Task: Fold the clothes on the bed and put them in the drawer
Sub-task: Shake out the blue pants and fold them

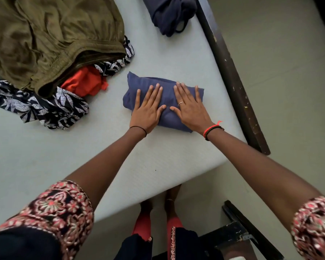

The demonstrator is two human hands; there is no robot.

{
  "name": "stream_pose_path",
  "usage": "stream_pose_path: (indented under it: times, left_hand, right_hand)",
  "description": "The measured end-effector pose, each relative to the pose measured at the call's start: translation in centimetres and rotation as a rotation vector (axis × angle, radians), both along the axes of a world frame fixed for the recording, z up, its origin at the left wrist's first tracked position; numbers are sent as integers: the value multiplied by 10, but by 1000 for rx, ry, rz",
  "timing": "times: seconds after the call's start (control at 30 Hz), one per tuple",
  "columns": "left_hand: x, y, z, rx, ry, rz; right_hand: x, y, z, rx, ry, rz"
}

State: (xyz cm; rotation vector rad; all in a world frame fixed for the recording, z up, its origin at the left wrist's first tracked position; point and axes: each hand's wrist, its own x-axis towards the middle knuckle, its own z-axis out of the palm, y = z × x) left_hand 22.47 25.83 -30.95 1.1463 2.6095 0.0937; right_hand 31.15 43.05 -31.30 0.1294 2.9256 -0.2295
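Left hand [148, 107] and right hand [189, 107] are pressing flat, palms down, on a folded blue garment [165, 117] lying on the pale bed [120, 156] near its right edge. Fingers [178, 92] are spread and released, grasping nothing. An olive garment [51, 40], an orange cloth [84, 81] and a leaf-print cloth [51, 107] are lying piled at left; a dark navy garment [169, 14] is sitting at top.

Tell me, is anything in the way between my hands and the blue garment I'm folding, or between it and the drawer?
Nothing is between them: the left hand and right hand lie flat, palms down, directly on the folded blue garment on the mattress. The drawer isn't in view, so that path can't be judged.
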Motion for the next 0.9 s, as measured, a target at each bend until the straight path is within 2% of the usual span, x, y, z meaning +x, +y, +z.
stream_pose_path:
  times: [0.13,0.2,0.23,0.3,0.37,0.43,0.5,0.53,0.6,0.67,0.77,0.9]
  left_hand:
    - [2,4,-8,-90,3,1]
    - [2,8,-2,-69,-15,26]
    - [3,9,2,-12,-38,51]
    - [8,6,13,273,-93,186]
    - [23,1,24,608,-117,489]
    - [40,-6,28,798,-172,1002]
    - [55,-10,27,834,-418,1535]
    - [62,-10,25,837,-590,1676]
    - [76,-10,20,859,-967,1709]
    - [79,-3,21,925,-1175,1618]
    - [64,15,19,1053,-1224,1565]
    - [43,33,19,1106,-1101,1589]
  right_hand:
    - [-3,-2,0,8,-63,34]
    - [-12,1,6,-71,-49,-5]
    - [-19,4,12,-143,-42,-53]
    - [-36,16,24,-301,-9,-179]
    - [-52,30,35,-430,-84,-276]
    - [-63,44,41,-564,-266,-323]
    - [-73,54,40,-635,-401,-350]
    - [-77,58,39,-635,-443,-354]
    - [-82,61,36,-610,-516,-354]
    - [-84,61,34,-596,-567,-340]
    - [-83,57,31,-608,-611,-326]
    - [-72,56,30,-717,-608,-412]
